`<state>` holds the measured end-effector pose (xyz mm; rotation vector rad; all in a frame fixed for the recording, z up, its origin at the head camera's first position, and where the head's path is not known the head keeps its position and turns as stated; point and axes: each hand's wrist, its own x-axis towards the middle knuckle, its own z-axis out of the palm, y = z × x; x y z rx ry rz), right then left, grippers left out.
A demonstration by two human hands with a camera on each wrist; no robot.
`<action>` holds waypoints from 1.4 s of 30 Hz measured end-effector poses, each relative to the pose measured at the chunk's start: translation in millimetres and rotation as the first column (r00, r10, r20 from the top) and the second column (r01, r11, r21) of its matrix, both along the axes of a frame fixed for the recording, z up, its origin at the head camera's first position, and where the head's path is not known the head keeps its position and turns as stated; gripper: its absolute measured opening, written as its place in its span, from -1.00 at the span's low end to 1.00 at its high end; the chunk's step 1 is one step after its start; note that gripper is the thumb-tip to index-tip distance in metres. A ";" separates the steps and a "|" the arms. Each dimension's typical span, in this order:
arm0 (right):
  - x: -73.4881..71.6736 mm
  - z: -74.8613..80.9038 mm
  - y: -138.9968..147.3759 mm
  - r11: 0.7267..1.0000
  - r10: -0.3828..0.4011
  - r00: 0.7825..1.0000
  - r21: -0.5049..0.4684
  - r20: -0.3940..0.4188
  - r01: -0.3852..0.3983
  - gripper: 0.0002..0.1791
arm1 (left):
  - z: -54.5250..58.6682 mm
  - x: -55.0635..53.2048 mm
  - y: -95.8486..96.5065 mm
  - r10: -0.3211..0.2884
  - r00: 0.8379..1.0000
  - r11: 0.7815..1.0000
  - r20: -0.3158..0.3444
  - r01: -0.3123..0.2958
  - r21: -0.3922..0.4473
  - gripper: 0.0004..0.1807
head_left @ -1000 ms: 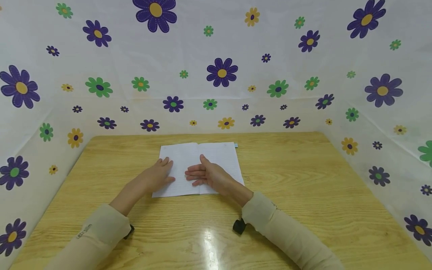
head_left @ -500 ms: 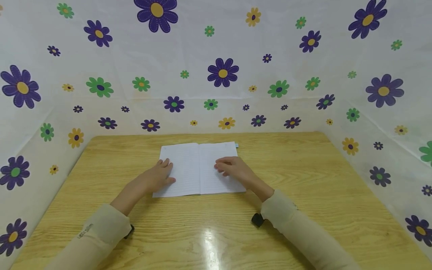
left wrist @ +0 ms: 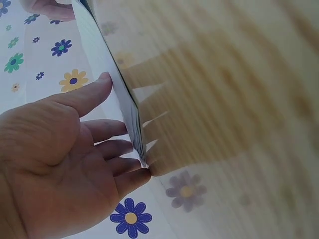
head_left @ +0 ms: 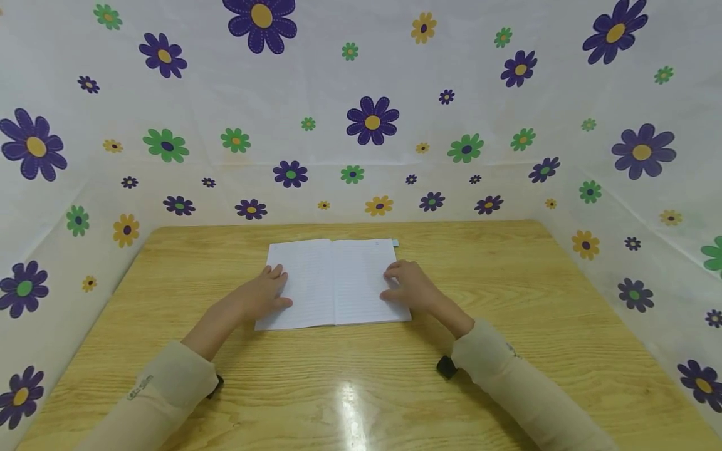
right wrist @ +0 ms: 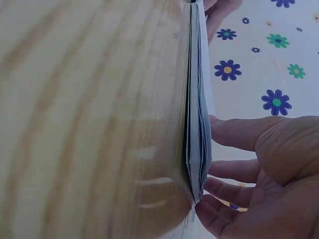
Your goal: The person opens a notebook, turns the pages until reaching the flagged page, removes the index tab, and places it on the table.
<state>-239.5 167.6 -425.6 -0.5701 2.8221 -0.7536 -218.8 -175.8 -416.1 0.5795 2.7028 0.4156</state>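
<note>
A lined notebook lies open and flat on the table, its visible pages showing no writing that I can make out. My left hand rests on the left page near its outer edge, thumb and fingers spread. On the other side, my right hand touches the outer part of the right page with fingers slightly bent. From the left wrist, the fingertips meet the notebook's edge. The right wrist view has the thumb against the page, with the stacked sheets seen edge-on. Neither hand pinches a sheet.
The wood-grain table is glossy and reflects light near its front. A white cloth printed with flowers encloses the back and both sides. A small blue tab sticks out at the notebook's top right. Beneath the right sleeve sits a black device.
My right hand has moved right, from over the notebook's middle to the right page's outer edge, turning palm down. The left hand stays on the left page.
</note>
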 end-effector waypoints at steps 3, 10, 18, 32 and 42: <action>2.4 2.0 -1.9 0.997 0.013 1.000 0.077 0.002 -0.014 -0.36 | -1.4 -1.1 -0.7 -0.005 1.000 1.000 -0.011 0.005 -0.002 -0.23; 7.6 5.1 -6.8 0.978 0.000 1.000 0.211 0.015 -0.003 -0.24 | -2.5 -1.6 -1.2 0.007 1.000 1.000 0.010 -0.007 -0.002 -0.22; 9.4 10.6 -5.9 0.948 0.007 1.000 0.319 -0.009 -0.004 -0.23 | -1.0 0.4 1.1 0.005 1.000 1.000 0.010 -0.005 -0.004 -0.23; 11.1 9.8 -0.6 0.951 0.056 0.998 0.306 -0.013 -0.050 -0.25 | -0.8 0.8 0.5 0.004 1.000 1.000 0.013 -0.003 -0.026 -0.21; 15.3 12.8 -3.2 0.943 0.054 0.998 0.330 0.009 -0.054 -0.25 | 4.9 6.2 1.4 0.012 1.000 1.000 0.029 -0.011 -0.010 -0.20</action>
